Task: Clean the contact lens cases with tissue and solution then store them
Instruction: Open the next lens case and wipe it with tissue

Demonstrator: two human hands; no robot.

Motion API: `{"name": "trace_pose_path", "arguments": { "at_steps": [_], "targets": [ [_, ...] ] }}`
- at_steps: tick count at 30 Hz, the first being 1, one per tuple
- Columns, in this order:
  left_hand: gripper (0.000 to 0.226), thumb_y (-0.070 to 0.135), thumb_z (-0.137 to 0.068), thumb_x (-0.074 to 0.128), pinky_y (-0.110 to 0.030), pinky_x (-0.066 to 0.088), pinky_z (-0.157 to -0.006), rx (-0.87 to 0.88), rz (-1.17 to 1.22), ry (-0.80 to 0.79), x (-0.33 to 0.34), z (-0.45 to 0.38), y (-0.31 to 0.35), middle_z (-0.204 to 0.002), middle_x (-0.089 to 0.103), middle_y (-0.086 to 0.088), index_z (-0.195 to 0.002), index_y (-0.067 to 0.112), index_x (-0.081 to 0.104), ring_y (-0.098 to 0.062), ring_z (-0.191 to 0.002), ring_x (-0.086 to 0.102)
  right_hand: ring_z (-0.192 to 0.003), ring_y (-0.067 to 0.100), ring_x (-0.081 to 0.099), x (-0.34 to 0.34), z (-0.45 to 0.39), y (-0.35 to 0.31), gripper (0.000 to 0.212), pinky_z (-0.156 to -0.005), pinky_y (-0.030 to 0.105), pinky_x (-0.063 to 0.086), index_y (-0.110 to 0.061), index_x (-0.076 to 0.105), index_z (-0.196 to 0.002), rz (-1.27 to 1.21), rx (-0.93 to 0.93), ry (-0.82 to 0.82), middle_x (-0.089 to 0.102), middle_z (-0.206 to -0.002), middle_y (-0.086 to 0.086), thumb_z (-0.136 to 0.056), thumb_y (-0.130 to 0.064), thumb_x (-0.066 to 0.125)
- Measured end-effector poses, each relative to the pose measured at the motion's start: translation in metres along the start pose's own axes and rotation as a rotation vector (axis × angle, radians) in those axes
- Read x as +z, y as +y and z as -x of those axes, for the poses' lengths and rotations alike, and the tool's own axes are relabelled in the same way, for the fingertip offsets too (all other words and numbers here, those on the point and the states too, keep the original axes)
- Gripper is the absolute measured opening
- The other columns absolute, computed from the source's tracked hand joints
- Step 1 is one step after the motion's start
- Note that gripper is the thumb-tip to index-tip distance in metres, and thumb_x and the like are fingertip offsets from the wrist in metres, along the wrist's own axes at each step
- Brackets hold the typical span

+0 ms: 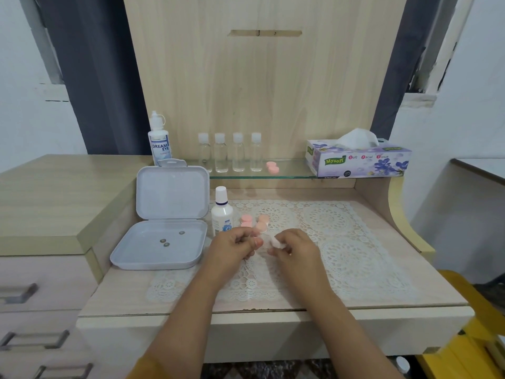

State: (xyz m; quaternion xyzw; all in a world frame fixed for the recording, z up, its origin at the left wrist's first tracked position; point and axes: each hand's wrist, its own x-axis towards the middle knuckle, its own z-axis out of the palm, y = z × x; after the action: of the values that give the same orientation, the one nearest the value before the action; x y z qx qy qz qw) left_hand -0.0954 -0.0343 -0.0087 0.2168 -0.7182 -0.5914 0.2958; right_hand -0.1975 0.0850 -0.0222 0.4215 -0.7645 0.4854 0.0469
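My left hand [235,246] curls its fingers around a small part of a contact lens case, mostly hidden inside the grip. My right hand [293,246] pinches a small wad of white tissue [274,241] close beside it. Both hands hover over a white lace mat [341,242]. Pink lens case pieces [255,222] lie on the mat just beyond my hands. A white solution bottle [222,212] stands to their left. An open grey storage box [164,231] sits at the left with three small dark round items in its tray.
A glass shelf [289,173] at the back carries a Dream Eye bottle [159,140], several small clear bottles [229,154], another pink lens case [272,168] and a tissue box [358,158]. Drawers stand at the left, a yellow object at the lower right.
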Motion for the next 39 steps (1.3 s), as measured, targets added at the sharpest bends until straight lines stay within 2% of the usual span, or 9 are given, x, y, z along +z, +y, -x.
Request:
{"name": "trace_pose_path", "arguments": {
  "at_steps": [3,6,11,15,23,26,29,36,39],
  "targets": [
    [0.009,0.012,-0.085,0.070,-0.025,0.050,-0.068,-0.006,0.010,0.005,-0.001,0.000,0.001,-0.072,0.064,-0.002,-0.090,0.020,0.070,-0.009,-0.063,0.056,-0.087,-0.004,0.057,-0.013,0.002,-0.005,0.020,-0.077,0.010,0.042,-0.027,0.066,-0.099,-0.298,0.177,0.174,0.063,-0.098,-0.014,-0.090,-0.010,0.064],
    [0.009,0.012,-0.084,0.071,-0.025,0.050,-0.068,-0.008,0.007,-0.010,0.000,0.001,0.001,-0.068,0.062,0.001,-0.091,0.017,0.071,-0.009,-0.062,0.056,-0.083,0.002,0.063,-0.018,0.003,-0.010,0.015,-0.073,0.016,0.047,-0.030,0.067,-0.093,-0.466,0.240,0.270,0.068,-0.091,-0.010,-0.090,-0.016,0.066],
    [0.014,0.012,-0.083,0.072,-0.023,0.049,-0.066,-0.023,0.011,-0.047,0.000,0.001,0.001,-0.069,0.064,0.000,-0.096,0.012,0.072,-0.009,-0.062,0.056,-0.077,0.004,0.056,-0.010,0.004,-0.015,0.017,-0.066,0.016,0.046,-0.033,0.056,-0.083,-0.296,0.098,0.153,0.059,-0.087,-0.008,-0.087,-0.023,0.069],
    [0.007,0.011,-0.082,0.072,-0.025,0.048,-0.065,-0.012,0.024,-0.085,-0.001,0.001,0.001,-0.067,0.062,-0.002,-0.089,0.011,0.073,-0.012,-0.062,0.055,-0.083,0.018,0.062,-0.006,0.003,-0.009,0.016,-0.072,0.037,0.054,-0.028,0.053,-0.085,-0.329,0.124,0.133,0.062,-0.088,-0.002,-0.090,-0.019,0.065],
    [0.008,0.012,-0.085,0.069,-0.022,0.048,-0.063,-0.015,0.041,-0.016,-0.001,0.000,0.001,-0.068,0.066,0.002,-0.092,0.015,0.071,-0.010,-0.062,0.056,-0.091,-0.001,0.052,-0.003,0.004,-0.007,0.016,-0.073,0.008,0.039,-0.022,0.066,-0.103,-0.013,-0.055,0.032,0.052,-0.103,-0.015,-0.089,-0.016,0.059],
    [0.006,0.011,-0.087,0.067,-0.020,0.047,-0.060,-0.006,0.047,0.014,-0.001,-0.001,0.001,-0.070,0.065,-0.001,-0.090,0.013,0.071,-0.010,-0.061,0.054,-0.090,0.007,0.054,0.001,0.005,-0.004,0.027,-0.075,0.018,0.046,-0.016,0.065,-0.117,0.168,-0.118,-0.026,0.052,-0.112,-0.008,-0.090,-0.022,0.061],
    [0.007,0.011,-0.087,0.066,-0.023,0.048,-0.063,-0.009,0.025,0.011,-0.001,0.001,0.000,-0.070,0.065,-0.003,-0.087,0.017,0.070,-0.010,-0.061,0.055,-0.087,0.015,0.055,0.004,0.004,-0.006,0.021,-0.071,0.031,0.050,-0.011,0.068,-0.110,0.257,-0.128,-0.024,0.054,-0.107,-0.001,-0.091,-0.021,0.063],
    [0.006,0.008,-0.087,0.067,-0.023,0.049,-0.064,-0.023,0.027,-0.008,-0.003,0.002,0.000,-0.066,0.064,-0.001,-0.089,0.013,0.070,-0.010,-0.060,0.055,-0.088,0.019,0.055,0.005,0.004,-0.006,0.016,-0.066,0.036,0.050,-0.008,0.068,-0.101,0.325,-0.181,-0.091,0.052,-0.114,-0.001,-0.093,-0.017,0.057],
    [0.005,0.006,-0.087,0.066,-0.022,0.049,-0.063,-0.042,0.028,-0.032,-0.001,0.002,0.003,-0.065,0.063,-0.001,-0.089,0.010,0.069,-0.011,-0.060,0.054,-0.075,0.019,0.051,0.008,0.005,-0.004,0.010,-0.058,0.038,0.049,-0.006,0.066,-0.087,0.345,-0.190,-0.075,0.053,-0.100,0.001,-0.090,-0.013,0.060]
  ]
}}
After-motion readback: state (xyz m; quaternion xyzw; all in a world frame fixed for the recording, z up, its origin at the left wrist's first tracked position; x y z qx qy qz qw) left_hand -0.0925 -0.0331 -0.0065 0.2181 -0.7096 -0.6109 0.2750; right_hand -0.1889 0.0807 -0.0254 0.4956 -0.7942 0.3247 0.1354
